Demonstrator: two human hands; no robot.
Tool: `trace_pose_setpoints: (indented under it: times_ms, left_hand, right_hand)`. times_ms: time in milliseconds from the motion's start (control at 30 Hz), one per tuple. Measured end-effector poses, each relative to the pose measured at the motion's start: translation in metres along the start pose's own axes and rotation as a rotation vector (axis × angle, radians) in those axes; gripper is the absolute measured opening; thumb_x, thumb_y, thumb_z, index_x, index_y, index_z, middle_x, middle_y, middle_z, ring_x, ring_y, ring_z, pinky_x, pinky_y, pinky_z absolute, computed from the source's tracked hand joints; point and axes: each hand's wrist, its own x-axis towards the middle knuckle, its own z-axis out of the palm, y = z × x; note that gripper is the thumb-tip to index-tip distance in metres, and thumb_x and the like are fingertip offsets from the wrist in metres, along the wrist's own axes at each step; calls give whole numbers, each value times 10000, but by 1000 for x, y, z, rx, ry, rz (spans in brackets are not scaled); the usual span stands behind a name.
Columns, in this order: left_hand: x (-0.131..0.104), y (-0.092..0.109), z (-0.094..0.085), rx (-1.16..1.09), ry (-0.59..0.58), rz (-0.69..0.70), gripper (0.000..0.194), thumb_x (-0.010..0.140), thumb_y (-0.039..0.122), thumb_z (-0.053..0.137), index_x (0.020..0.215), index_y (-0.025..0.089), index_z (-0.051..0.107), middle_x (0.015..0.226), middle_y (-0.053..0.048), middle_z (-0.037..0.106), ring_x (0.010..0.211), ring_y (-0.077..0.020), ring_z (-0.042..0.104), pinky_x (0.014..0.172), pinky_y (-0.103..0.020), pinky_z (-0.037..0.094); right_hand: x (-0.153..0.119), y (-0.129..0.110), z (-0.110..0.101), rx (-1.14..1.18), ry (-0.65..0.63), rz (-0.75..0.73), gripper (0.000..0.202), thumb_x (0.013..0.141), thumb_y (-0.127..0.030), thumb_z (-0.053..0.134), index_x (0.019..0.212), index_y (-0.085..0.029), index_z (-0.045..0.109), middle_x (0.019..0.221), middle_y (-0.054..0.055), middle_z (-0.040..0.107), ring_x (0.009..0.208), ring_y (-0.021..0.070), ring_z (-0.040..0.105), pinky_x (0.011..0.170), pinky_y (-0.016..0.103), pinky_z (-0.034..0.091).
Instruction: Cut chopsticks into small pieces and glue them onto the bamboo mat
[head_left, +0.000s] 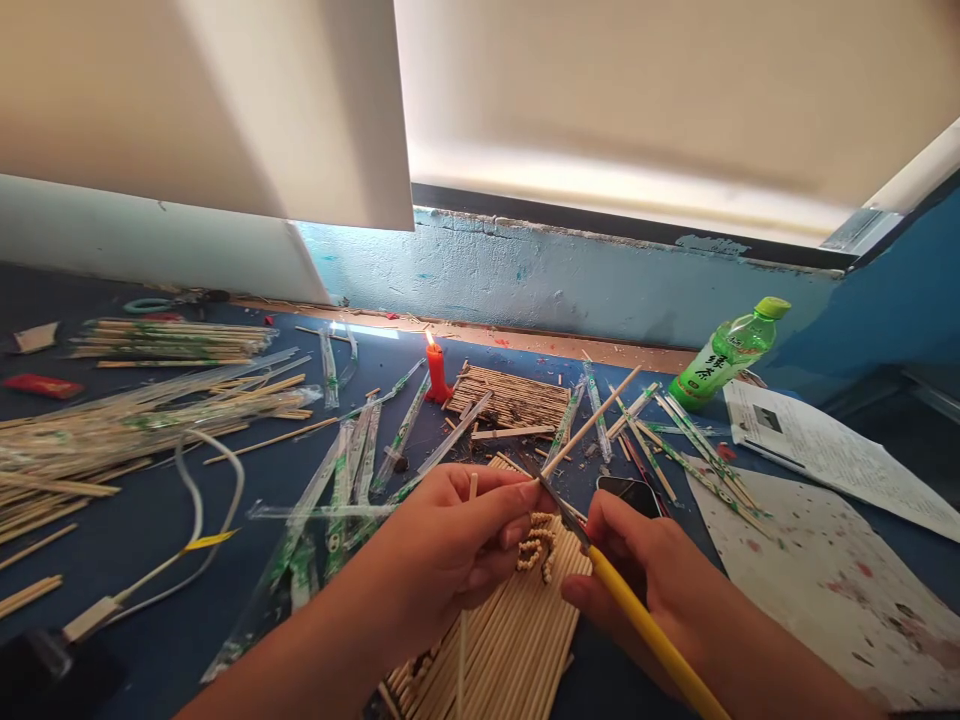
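My left hand (469,535) is closed, pinching a wooden chopstick (592,425) that points up to the right. A second thin stick (463,650) passes upright through its fingers. My right hand (649,560) is wrapped around a yellow-handled tool (626,600), whose narrow metal end meets the chopstick beside my left fingertips. Whether it is a knife or pliers I cannot tell. Below both hands lies a flat panel of sticks (525,640) set side by side. On this panel rests a curled string of small bead-like pieces (536,548), partly hidden by my left hand.
A lit red candle (437,375) stands beside a scorched stick panel (517,395). Torn plastic wrappers (341,490) and loose chopsticks litter the blue table. A phone (628,490) lies behind my right hand. A green bottle (731,350), papers (847,450) and a white cable (196,490) flank the work.
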Motion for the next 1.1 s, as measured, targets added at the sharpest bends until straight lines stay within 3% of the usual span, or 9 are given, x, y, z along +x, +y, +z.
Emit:
trace_pose_setpoints:
  times_ms: [133, 267, 400, 633, 800, 867, 933, 1100]
  left_hand:
    - [0, 1, 0, -17, 2, -1, 320, 953, 273, 612, 662, 140, 595, 494, 86, 376, 350, -10, 189, 315, -128, 127]
    - [0, 4, 1, -59, 34, 3, 189, 943, 262, 628, 815, 132, 678, 583, 71, 447, 358, 1, 213, 320, -135, 119]
    - [-1, 5, 2, -137, 12, 10, 146, 939, 258, 637, 878, 132, 681, 625, 70, 455, 372, 12, 222, 332, -128, 107]
    - [-1, 1, 3, -159, -29, -83, 208, 974, 262, 539, 842, 137, 639, 626, 54, 480, 359, 9, 233, 331, -131, 118]
    - [4, -12, 10, -71, -20, -169, 226, 970, 307, 530, 852, 145, 635, 624, 49, 496, 355, -5, 235, 315, -132, 134]
    - [5, -20, 13, -16, -41, -216, 239, 965, 333, 529, 832, 157, 620, 600, 55, 491, 338, -16, 236, 303, -145, 145]
    - [7, -26, 17, 55, -47, -245, 261, 964, 357, 514, 799, 171, 595, 556, 61, 479, 320, -29, 236, 295, -159, 153]
    - [6, -31, 25, 242, 41, -197, 294, 950, 402, 519, 758, 183, 561, 506, 69, 475, 330, -43, 277, 332, -170, 187]
  right_hand:
    - [0, 2, 1, -64, 48, -15, 331, 906, -483, 667, 855, -219, 473, 668, -59, 506, 563, 98, 410, 497, 219, 283]
    - [4, 2, -4, -15, 56, -52, 366, 870, -493, 710, 858, -220, 467, 682, -57, 509, 583, 100, 402, 510, 216, 306]
    - [10, 7, -8, 276, 20, -120, 373, 921, -570, 598, 934, -211, 498, 720, -29, 539, 574, 107, 455, 517, 224, 386]
    - [28, 11, -16, 709, 356, -196, 377, 851, -534, 681, 902, -163, 644, 603, 12, 624, 530, 146, 566, 494, 266, 473]
    - [34, 7, -22, 985, 522, -168, 342, 685, -333, 855, 902, -177, 640, 793, 59, 739, 567, 138, 639, 496, 243, 533]
    - [35, 6, -22, 998, 540, -137, 355, 650, -310, 874, 872, -176, 633, 808, 67, 749, 550, 134, 648, 480, 231, 536]
    - [36, 6, -20, 973, 534, -132, 341, 647, -314, 873, 842, -174, 631, 697, 36, 716, 504, 130, 630, 438, 215, 515]
    - [35, 7, -17, 843, 542, -269, 256, 751, -337, 812, 796, -188, 608, 561, -24, 626, 428, 101, 558, 392, 191, 456]
